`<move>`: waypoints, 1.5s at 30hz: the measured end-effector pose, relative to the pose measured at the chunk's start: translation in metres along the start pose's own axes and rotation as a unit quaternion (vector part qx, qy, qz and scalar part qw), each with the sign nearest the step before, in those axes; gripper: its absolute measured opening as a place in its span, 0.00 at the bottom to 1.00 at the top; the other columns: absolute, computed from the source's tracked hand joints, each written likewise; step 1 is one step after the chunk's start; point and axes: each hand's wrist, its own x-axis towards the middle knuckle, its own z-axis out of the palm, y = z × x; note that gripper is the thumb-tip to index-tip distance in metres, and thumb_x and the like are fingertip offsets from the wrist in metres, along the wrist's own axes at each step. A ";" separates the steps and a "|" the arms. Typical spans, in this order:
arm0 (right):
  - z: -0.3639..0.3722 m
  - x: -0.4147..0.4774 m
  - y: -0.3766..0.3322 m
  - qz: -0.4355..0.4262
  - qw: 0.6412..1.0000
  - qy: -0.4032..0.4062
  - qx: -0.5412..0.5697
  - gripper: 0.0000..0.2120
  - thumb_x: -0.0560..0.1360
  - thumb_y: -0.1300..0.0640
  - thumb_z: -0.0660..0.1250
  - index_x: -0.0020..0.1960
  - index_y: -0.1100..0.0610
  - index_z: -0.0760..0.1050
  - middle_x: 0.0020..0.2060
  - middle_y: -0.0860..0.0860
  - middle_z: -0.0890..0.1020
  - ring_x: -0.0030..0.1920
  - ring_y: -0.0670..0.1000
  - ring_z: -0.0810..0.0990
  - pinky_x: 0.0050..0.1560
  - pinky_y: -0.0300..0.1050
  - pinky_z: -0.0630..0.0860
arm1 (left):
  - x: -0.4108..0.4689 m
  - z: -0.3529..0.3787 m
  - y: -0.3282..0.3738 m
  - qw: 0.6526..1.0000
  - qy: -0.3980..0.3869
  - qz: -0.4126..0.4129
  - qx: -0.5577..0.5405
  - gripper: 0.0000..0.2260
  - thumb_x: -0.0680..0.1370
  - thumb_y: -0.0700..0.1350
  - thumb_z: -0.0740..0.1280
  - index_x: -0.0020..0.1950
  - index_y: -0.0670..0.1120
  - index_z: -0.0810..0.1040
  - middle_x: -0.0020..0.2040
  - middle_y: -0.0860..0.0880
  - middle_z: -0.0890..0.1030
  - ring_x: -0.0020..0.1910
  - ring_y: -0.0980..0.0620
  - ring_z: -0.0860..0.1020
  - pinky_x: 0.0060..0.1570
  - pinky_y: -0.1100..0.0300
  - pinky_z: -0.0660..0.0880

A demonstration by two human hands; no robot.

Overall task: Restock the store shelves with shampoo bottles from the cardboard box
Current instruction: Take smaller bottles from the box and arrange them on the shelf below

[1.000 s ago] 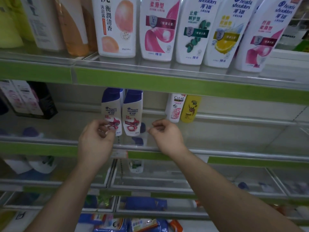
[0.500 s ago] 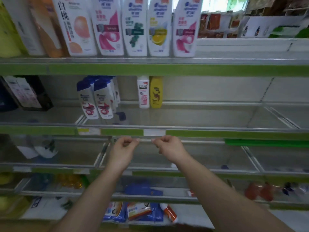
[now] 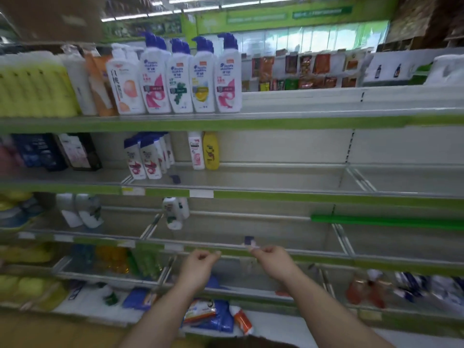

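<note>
Both my hands are raised in front of the green-edged shelf unit (image 3: pixel 276 195), fingers curled, with nothing visible in them. My left hand (image 3: pixel 199 267) and my right hand (image 3: pixel 273 262) sit level with the third shelf's front rail. Small white shampoo bottles with blue caps (image 3: pixel 147 159) stand in rows on the second shelf, well above my hands. Tall pump shampoo bottles (image 3: pixel 190 79) line the top shelf. A single white bottle (image 3: pixel 173 214) stands on the third shelf, up and left of my hands. A blurred brown cardboard shape (image 3: pixel 57 16) shows at the top left.
A white-and-pink bottle (image 3: pixel 196 151) and a yellow bottle (image 3: pixel 211 151) stand side by side on the second shelf. Yellow bottles (image 3: pixel 32 89) fill the top left. Wire dividers (image 3: pixel 341 237) split the shelves. Packets (image 3: pixel 213 315) lie on the lowest shelf. A small purple item (image 3: pixel 248 240) rests by my right fingertips.
The view has pulled back from the shelves and tilted up. My hands have dropped from the small bottles on the second shelf to the third shelf's rail, still curled.
</note>
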 end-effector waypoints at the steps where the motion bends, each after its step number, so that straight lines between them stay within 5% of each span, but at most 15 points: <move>1: -0.005 -0.002 0.006 0.003 1.000 0.006 0.005 0.16 0.78 0.48 0.70 0.34 0.54 0.76 0.29 0.48 0.77 0.32 0.45 0.74 0.35 0.40 0.69 | -0.004 0.004 -0.002 1.000 0.000 -0.003 0.008 0.09 0.77 0.51 0.71 0.49 0.46 0.80 0.44 0.47 0.81 0.48 0.46 0.80 0.42 0.55 0.71; 5: -0.022 -0.003 0.040 0.038 0.999 0.011 0.002 0.22 0.78 0.49 0.70 0.28 0.54 0.69 0.17 0.44 0.70 0.27 0.46 0.69 0.31 0.41 0.64 | -0.012 0.027 -0.016 0.999 0.000 -0.005 0.053 0.09 0.77 0.50 0.71 0.40 0.47 0.79 0.35 0.50 0.79 0.42 0.47 0.79 0.38 0.55 0.70; 8: -0.024 0.000 0.075 0.069 0.997 0.025 0.016 0.18 0.77 0.49 0.71 0.33 0.59 0.78 0.26 0.53 0.79 0.33 0.49 0.74 0.31 0.40 0.67 | -0.012 0.046 -0.038 0.994 -0.011 -0.031 0.102 0.13 0.77 0.50 0.71 0.36 0.46 0.77 0.27 0.51 0.74 0.32 0.50 0.75 0.32 0.57 0.69; 11: -0.016 0.009 0.118 0.114 0.993 0.017 0.013 0.12 0.76 0.49 0.72 0.39 0.57 0.79 0.37 0.55 0.81 0.39 0.53 0.78 0.32 0.40 0.67 | -0.008 0.066 -0.074 0.992 -0.029 -0.064 0.108 0.13 0.75 0.50 0.73 0.35 0.45 0.78 0.32 0.48 0.80 0.40 0.48 0.81 0.47 0.49 0.78; 14: 0.003 0.023 0.169 0.161 0.987 0.008 0.006 0.10 0.73 0.49 0.74 0.40 0.55 0.81 0.45 0.55 0.85 0.46 0.54 0.82 0.47 0.49 0.79 | -0.003 0.086 -0.117 0.986 -0.051 -0.093 0.129 0.13 0.76 0.50 0.72 0.39 0.40 0.81 0.42 0.40 0.83 0.45 0.44 0.81 0.50 0.48 0.75; 16: 0.019 0.033 0.203 0.190 0.982 0.005 0.005 0.09 0.73 0.49 0.74 0.43 0.55 0.82 0.44 0.53 0.85 0.46 0.54 0.82 0.51 0.51 0.79 | 0.005 0.100 -0.151 0.980 -0.060 -0.127 0.138 0.14 0.74 0.54 0.72 0.42 0.43 0.81 0.41 0.45 0.84 0.47 0.44 0.81 0.49 0.51 0.75; 23: 0.084 0.089 0.362 0.302 0.952 0.028 0.047 0.08 0.75 0.59 0.71 0.37 0.56 0.82 0.35 0.53 0.83 0.36 0.54 0.80 0.36 0.45 0.73 | 0.049 0.139 -0.300 0.965 -0.081 -0.202 0.144 0.09 0.77 0.53 0.70 0.38 0.55 0.75 0.47 0.48 0.82 0.52 0.46 0.80 0.56 0.54 0.75; 27: 0.108 0.123 0.462 0.344 0.937 0.045 0.031 0.03 0.70 0.59 0.72 0.42 0.55 0.84 0.41 0.55 0.86 0.45 0.60 0.84 0.50 0.60 0.80 | 0.085 0.155 -0.406 0.957 -0.074 -0.237 0.152 0.02 0.78 0.50 0.69 0.48 0.53 0.78 0.44 0.53 0.81 0.52 0.47 0.80 0.51 0.58 0.72; 29: 0.119 0.139 0.510 0.358 0.931 0.063 0.030 0.05 0.69 0.59 0.73 0.37 0.51 0.85 0.41 0.54 0.86 0.47 0.60 0.84 0.53 0.60 0.80 | 0.104 0.163 -0.459 0.952 -0.076 -0.247 0.164 0.02 0.78 0.50 0.69 0.47 0.54 0.78 0.44 0.53 0.81 0.51 0.47 0.80 0.48 0.59 0.71; 33: 0.139 0.167 0.607 0.384 0.919 0.082 -0.018 0.03 0.72 0.58 0.72 0.40 0.52 0.84 0.45 0.54 0.86 0.51 0.60 0.84 0.56 0.59 0.80 | 0.132 0.185 -0.553 0.943 -0.091 -0.263 0.181 0.07 0.78 0.50 0.69 0.40 0.55 0.77 0.49 0.49 0.81 0.53 0.47 0.79 0.59 0.52 0.75; 37: 0.163 0.180 0.692 0.369 0.900 -0.048 -0.225 0.10 0.78 0.56 0.66 0.58 0.55 0.81 0.54 0.52 0.82 0.52 0.53 0.79 0.50 0.44 0.76 | 0.141 0.224 -0.627 0.934 -0.148 -0.251 0.207 0.06 0.79 0.50 0.67 0.44 0.50 0.79 0.45 0.49 0.82 0.49 0.49 0.79 0.52 0.56 0.73; 40: 0.186 0.180 0.745 0.302 0.832 -0.229 -0.405 0.14 0.80 0.54 0.60 0.61 0.58 0.76 0.50 0.53 0.80 0.50 0.53 0.80 0.45 0.44 0.79 | 0.131 0.259 -0.665 0.923 -0.212 -0.245 0.207 0.08 0.79 0.52 0.68 0.53 0.49 0.77 0.45 0.54 0.79 0.47 0.53 0.78 0.46 0.59 0.71; 45: 0.200 0.174 0.794 0.265 0.767 -0.279 -0.514 0.24 0.76 0.52 0.66 0.70 0.55 0.65 0.55 0.55 0.79 0.54 0.57 0.81 0.49 0.49 0.79 | 0.104 0.310 -0.709 0.892 -0.317 -0.216 0.239 0.14 0.78 0.57 0.67 0.61 0.52 0.75 0.57 0.52 0.75 0.53 0.53 0.76 0.55 0.55 0.75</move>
